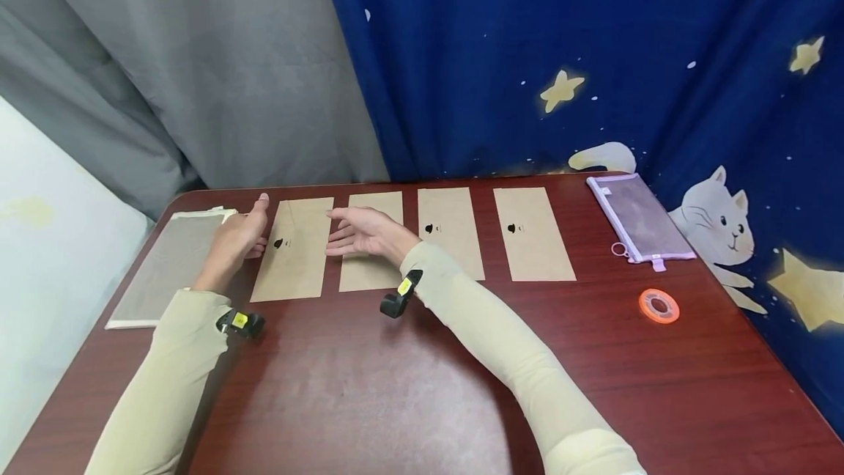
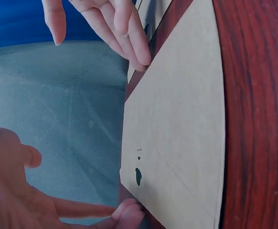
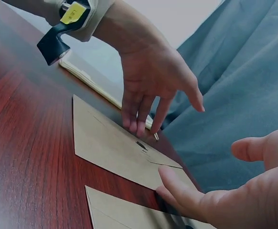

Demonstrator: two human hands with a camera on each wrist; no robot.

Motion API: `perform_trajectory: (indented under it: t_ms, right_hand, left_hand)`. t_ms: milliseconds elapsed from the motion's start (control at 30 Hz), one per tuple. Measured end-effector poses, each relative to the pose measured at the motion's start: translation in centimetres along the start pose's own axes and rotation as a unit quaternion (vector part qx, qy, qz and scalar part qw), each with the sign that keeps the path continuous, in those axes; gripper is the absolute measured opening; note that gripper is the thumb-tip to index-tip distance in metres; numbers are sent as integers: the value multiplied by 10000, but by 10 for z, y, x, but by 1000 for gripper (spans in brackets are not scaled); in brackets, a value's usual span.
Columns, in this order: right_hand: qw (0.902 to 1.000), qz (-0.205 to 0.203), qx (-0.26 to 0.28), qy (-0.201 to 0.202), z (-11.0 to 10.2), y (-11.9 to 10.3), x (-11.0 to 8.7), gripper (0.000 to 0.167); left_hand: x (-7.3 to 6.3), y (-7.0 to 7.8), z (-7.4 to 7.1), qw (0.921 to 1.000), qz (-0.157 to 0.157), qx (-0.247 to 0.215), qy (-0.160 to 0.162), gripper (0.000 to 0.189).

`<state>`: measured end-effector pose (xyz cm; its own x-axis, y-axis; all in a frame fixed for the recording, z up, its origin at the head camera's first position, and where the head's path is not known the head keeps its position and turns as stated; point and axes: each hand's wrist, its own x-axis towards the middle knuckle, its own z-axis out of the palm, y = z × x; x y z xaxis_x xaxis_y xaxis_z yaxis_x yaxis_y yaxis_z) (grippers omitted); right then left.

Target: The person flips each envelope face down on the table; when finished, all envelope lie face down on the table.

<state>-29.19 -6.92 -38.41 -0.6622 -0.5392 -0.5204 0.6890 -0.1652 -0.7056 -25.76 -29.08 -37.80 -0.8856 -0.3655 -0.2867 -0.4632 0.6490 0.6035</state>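
Four-sided and flat, a brown kraft paper envelope (image 1: 293, 270) with a small black print lies leftmost in a row of several alike. My left hand (image 1: 239, 237) is at its left edge, fingers fairly straight and thumb raised. At its right edge is my right hand (image 1: 371, 232), palm turned inward, fingers extended. This hand covers part of the second envelope (image 1: 372, 277). In the left wrist view, fingertips of both hands are close to the two long edges of the leftmost envelope (image 2: 177, 109); whether they touch it I cannot tell. Neither hand grips anything.
A white-edged mesh zip pouch (image 1: 165, 262) lies left of my left hand. Two further envelopes (image 1: 455, 240) continue the row rightward. At the right are a purple mesh zip pouch (image 1: 642, 215) and an orange ring-shaped spool (image 1: 659, 306). Curtains (image 1: 461, 57) hang behind the table.
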Motion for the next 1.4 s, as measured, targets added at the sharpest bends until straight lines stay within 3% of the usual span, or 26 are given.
perform_trajectory:
  t_ms: [300,633,767,867,967,1100,1267,1333,1400]
  right_hand:
    - [9999,-18,-82,61,5,4,1,73]
    - [9996,-135,-90,217,10,11,8,69]
    - [9988,-274,-345,191,14,14,7,59]
    - [9955,-569,-651,386,16,18,7,47]
    - [9870,-1037,-986,728,19,23,7,36]
    - [9659,-1779,-1309,1353,22,30,6,28]
    - [9233,-2390,-2094,2158,24,34,6,21]
    - [9109,-2528,-2269,2341,24,35,6,17]
    - [9104,-2575,-2194,2383,23,37,5,14]
  left_hand:
    - [-1,7,4,9984,-17,557,-56,95]
    - [2,6,3,9998,-65,-155,-128,94]
    - [1,4,2,9992,-44,-384,-136,101]
    - [0,3,0,9983,-29,-530,-247,108]
    - [-3,4,-2,9984,2,-510,-249,108]
    - [-5,7,-4,9990,44,-428,-82,101]
    - [-5,9,-7,9989,113,-460,-34,81]
    - [-5,8,-7,9990,183,-407,-43,73]
    - [-5,5,-8,9990,308,-331,3,65]
